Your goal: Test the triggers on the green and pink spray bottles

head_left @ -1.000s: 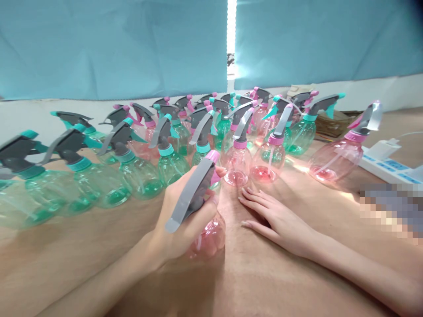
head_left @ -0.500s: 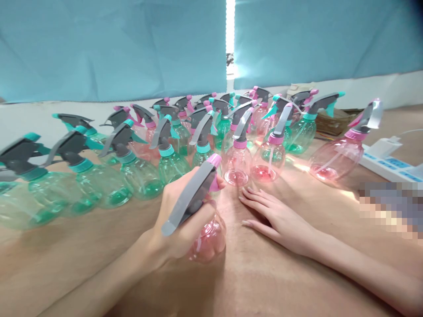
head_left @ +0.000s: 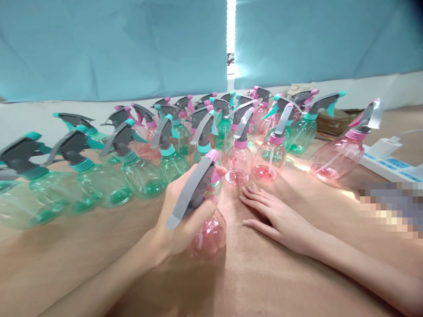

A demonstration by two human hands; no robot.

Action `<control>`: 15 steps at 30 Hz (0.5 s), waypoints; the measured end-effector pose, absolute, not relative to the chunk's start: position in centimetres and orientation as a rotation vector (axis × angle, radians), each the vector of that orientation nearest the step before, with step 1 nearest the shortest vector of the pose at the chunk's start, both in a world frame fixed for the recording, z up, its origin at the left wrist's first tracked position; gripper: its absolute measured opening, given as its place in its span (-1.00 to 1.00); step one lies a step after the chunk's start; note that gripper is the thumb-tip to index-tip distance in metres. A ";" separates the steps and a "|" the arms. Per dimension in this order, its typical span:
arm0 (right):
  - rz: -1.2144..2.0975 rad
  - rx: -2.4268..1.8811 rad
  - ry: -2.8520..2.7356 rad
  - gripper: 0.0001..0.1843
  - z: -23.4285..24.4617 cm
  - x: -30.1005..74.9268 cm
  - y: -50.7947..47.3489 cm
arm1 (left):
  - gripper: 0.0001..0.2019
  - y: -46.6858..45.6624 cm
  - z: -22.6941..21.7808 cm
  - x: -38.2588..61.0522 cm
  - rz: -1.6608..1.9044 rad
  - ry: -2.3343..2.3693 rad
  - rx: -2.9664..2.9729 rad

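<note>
My left hand (head_left: 181,215) is wrapped round the neck of a pink spray bottle (head_left: 209,235) with a grey head and pink nozzle. Its index finger reaches forward by the pink trigger, and the palm hides the collar. The bottle is upright, its base close to or on the table; I cannot tell which. To the right, my right hand (head_left: 272,215) lies flat on the wooden table (head_left: 264,281), fingers stretched, holding nothing. Just beyond its fingertips stand two pink spray bottles, one nearer the middle (head_left: 237,165) and one further right (head_left: 268,163).
A green spray bottle (head_left: 142,178) stands among several more at left; green and pink ones crowd behind. A lone pink spray bottle (head_left: 337,156) stands at right near a white power strip (head_left: 390,163) with a plugged-in charger (head_left: 385,146). Blue curtains (head_left: 112,48) hang at the back.
The spray head in my left hand has shifted slightly, its grey rear end a little higher and further right. My right hand has stayed in place.
</note>
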State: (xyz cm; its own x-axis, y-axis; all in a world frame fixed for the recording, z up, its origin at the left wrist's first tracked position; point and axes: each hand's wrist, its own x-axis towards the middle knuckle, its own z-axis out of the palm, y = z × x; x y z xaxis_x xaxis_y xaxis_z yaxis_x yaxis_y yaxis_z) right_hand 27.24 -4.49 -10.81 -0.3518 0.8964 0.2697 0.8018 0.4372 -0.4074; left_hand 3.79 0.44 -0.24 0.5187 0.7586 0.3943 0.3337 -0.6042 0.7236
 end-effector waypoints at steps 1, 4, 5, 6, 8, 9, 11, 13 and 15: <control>0.283 -1.433 -2.244 -0.40 -10.8 27.2 -4.5 | -0.72 0.5 -0.2 3.9 0.975 0.877 2.171; 0.283 -1.445 -2.259 -0.40 -10.7 27.2 -4.5 | -0.64 0.5 -0.2 4.0 0.996 0.858 2.136; 0.282 -1.449 -2.267 -0.39 -10.7 27.2 -4.5 | -0.63 0.5 -0.3 4.0 0.998 0.852 2.131; 0.282 -1.451 -2.276 -0.39 -10.7 27.2 -4.5 | -0.63 0.4 -0.3 4.0 1.000 0.845 2.127; 0.281 -1.451 -2.277 -0.38 -10.7 27.2 -4.5 | -0.63 0.4 -0.3 4.0 1.007 0.825 2.119; 0.281 -1.447 -2.271 -0.38 -10.7 27.3 -4.5 | -0.63 0.3 -0.2 4.0 1.009 0.817 2.114; 0.277 -1.436 -2.259 -0.39 -10.8 27.3 -4.5 | -0.63 0.3 -0.2 4.0 1.006 0.808 2.102; 0.273 -1.432 -2.253 -0.40 -10.8 27.3 -4.5 | -0.63 0.2 -0.2 4.0 1.000 0.808 2.097; 0.270 -1.428 -2.250 -0.40 -10.9 27.3 -4.5 | -0.64 0.3 -0.2 4.0 0.997 0.803 2.094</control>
